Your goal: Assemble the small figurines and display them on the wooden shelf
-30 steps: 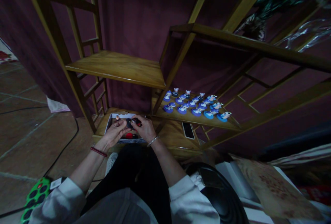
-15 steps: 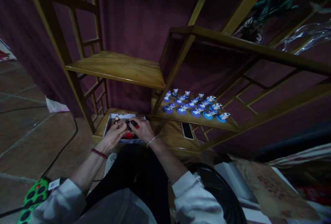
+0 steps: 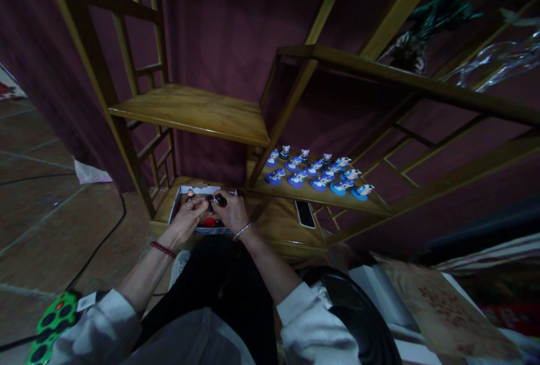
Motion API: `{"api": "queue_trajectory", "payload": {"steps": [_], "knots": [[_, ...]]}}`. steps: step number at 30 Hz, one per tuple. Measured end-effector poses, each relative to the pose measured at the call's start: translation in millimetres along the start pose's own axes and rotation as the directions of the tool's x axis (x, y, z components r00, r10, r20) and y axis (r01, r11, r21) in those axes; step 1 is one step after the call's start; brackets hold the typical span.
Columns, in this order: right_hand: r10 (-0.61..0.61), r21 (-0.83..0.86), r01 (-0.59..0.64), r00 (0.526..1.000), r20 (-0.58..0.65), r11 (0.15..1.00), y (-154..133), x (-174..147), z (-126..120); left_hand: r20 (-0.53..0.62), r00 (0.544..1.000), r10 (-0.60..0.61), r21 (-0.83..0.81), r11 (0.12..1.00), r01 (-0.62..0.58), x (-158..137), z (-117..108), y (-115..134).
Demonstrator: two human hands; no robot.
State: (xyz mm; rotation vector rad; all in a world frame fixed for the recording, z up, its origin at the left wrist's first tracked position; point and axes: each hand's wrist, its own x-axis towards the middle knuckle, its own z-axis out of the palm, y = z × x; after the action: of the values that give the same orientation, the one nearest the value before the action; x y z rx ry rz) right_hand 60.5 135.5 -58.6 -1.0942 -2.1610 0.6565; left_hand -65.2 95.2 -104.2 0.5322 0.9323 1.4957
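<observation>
Over a shallow white box (image 3: 174,207) on the low shelf, both my hands meet at a small dark figurine (image 3: 216,201). My left hand (image 3: 190,216) pinches its left side, at what looks like a black base. The fingers of my right hand (image 3: 233,211) close round its right side, and they hide part of it. Inside the box, a small figurine (image 3: 190,193) stands at the back left corner. A red round piece (image 3: 210,222) lies below my hands. The rest of the box's contents is hidden by my hands.
To the right, several purple and blue figurines (image 3: 296,179) stand in rows on a raised wooden shelf (image 3: 358,203). A phone (image 3: 305,214) lies on the lower shelf. Another wooden shelf board (image 3: 189,112) juts out above the box. A green power strip (image 3: 53,325) is on the floor.
My right hand has shifted slightly and the dark figurine has turned a little between my fingers. My left hand stays nearly in place.
</observation>
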Motion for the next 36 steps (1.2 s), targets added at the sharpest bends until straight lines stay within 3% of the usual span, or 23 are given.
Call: {"api": "queue_trajectory", "payload": {"steps": [11, 15, 28, 36], "knots": [[-0.141, -0.059, 0.147, 0.985, 0.102, 0.987, -0.1, 10.6, -13.3, 0.064, 0.998, -0.024, -0.186, 0.982, 0.035, -2.0, 5.7, 2.9], [-0.118, 0.017, 0.117, 0.989, 0.086, 0.993, -1.5, 13.8, -18.2, 0.117, 0.993, -0.033, -0.231, 0.971, 0.06, -1.9, 8.9, 6.6], [-0.021, 0.128, 0.013, 0.998, 0.061, 0.992, -2.2, 14.0, -10.5, 0.059, 0.998, -0.016, -0.296, 0.955, 0.033, -3.0, 1.3, 18.7], [-0.062, 0.153, 0.055, 0.997, 0.037, 0.987, -9.1, 18.1, -6.4, 0.085, 0.996, -0.023, -0.276, 0.96, 0.046, -9.3, -1.4, 24.2]]}}
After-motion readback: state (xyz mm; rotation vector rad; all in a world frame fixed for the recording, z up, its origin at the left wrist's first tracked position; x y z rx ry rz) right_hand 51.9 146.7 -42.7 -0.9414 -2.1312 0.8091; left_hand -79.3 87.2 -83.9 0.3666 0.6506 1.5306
